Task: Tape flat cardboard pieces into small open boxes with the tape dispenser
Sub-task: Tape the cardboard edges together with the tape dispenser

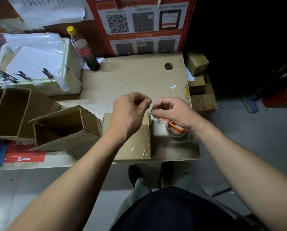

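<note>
A brown cardboard box (131, 147) lies on its side at the desk's front edge, with wrinkled clear tape (140, 150) along its near end. My left hand (131, 112) hovers over the box's far end with its fingers curled and thumb meeting the forefinger. My right hand (172, 112) is close beside it. Its thumb and forefinger pinch a barely visible bit of clear tape at the box's upper right corner (150, 114). An orange tape dispenser (175, 129) with its roll lies on the desk, partly hidden under my right hand.
Two open taped boxes (64, 129) (11, 112) lie on the left. A dark bottle (85, 50) with a yellow cap stands at the back of the wooden desk (136, 75). A white foam box (39, 67) is back left and small cartons (197, 64) sit at the right edge.
</note>
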Available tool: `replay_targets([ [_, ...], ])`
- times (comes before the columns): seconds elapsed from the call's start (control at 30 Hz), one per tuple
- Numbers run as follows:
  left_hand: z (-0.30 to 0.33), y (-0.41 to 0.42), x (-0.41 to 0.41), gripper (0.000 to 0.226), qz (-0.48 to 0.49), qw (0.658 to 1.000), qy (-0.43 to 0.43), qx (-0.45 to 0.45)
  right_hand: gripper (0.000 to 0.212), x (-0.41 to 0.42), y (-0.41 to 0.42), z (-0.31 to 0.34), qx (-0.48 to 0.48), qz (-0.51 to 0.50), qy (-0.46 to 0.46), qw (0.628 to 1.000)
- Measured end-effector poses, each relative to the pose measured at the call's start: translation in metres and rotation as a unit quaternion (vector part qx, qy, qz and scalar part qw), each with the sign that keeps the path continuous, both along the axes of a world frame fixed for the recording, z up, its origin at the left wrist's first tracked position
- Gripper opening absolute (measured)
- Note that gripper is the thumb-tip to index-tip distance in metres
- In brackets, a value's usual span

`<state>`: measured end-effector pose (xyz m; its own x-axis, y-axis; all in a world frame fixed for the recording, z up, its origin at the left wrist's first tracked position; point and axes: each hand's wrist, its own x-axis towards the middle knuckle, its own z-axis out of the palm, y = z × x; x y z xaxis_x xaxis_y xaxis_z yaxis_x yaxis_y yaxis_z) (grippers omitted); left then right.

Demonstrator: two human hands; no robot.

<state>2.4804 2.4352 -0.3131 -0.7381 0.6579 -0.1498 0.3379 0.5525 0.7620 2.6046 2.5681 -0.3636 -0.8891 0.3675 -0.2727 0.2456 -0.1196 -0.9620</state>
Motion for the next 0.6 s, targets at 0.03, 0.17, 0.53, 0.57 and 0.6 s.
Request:
replay_targets([
  [0.03, -0.005, -0.005, 0.001, 0.011, 0.018, 1.0, -0.006, 0.001, 0.016, 0.001, -0.001, -0.005, 0.014, -0.005, -0.022, 1.0],
  [0.17, -0.041, -0.029, 0.009, 0.014, 0.081, 0.996, -0.001, -0.027, 0.009, 0.015, -0.012, -0.029, -0.009, -0.01, -0.117, 0.993],
  [0.53, -0.129, -0.057, 0.024, 0.023, 0.032, 0.977, 0.189, -0.089, 0.017, 0.016, -0.055, -0.091, -0.153, -0.257, -0.22, 0.928],
  [0.57, -0.132, -0.057, 0.023, 0.023, 0.023, 0.973, 0.211, -0.094, 0.013, 0.014, -0.058, -0.093, -0.145, -0.272, -0.213, 0.927],
  [0.6, -0.136, -0.057, 0.022, 0.023, 0.013, 0.967, 0.234, -0.101, 0.01, 0.012, -0.06, -0.096, -0.138, -0.287, -0.205, 0.925],
])
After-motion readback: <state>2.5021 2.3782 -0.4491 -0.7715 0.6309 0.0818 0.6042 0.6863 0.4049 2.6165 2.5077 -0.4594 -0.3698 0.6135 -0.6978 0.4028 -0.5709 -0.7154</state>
